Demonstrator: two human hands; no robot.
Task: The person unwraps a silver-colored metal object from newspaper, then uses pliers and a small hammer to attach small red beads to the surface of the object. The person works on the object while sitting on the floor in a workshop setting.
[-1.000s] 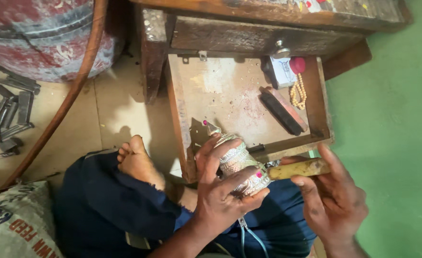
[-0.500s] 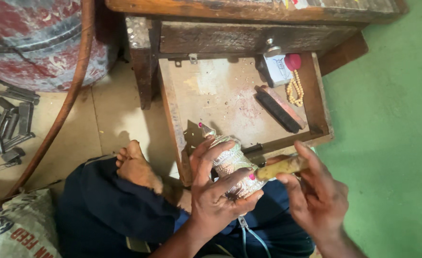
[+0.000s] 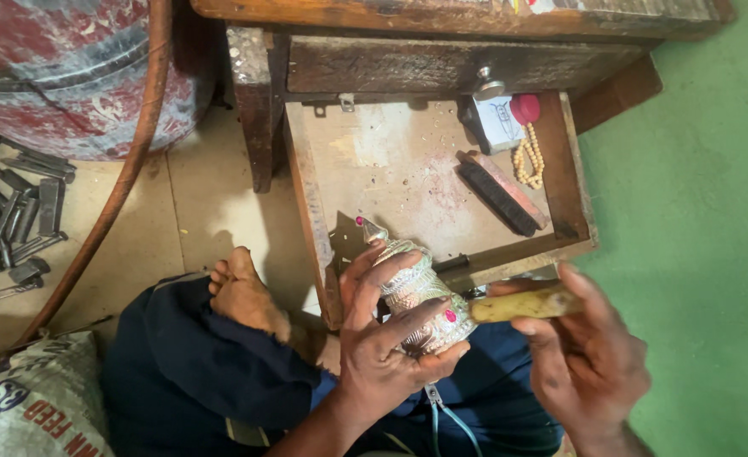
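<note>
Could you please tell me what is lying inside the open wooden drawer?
Inside the drawer: a brush, beads, a red cap and a small box. The silver ornament hides its near corner.

An open wooden drawer (image 3: pixel 306 195) held a brush (image 3: pixel 501 192) near its right wall, with beads (image 3: pixel 529 161) and a red cap (image 3: pixel 525 108) in its back right corner.

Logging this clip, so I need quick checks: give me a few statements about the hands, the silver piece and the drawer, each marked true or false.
1. The left hand grips a silver ornament. True.
2. The right hand is empty. False: it holds a wooden-handled tool.
3. The drawer is shut. False: it is pulled open.
4. A brush lies in the drawer. True.
5. The beads lie on the floor. False: they are in the drawer.
</note>
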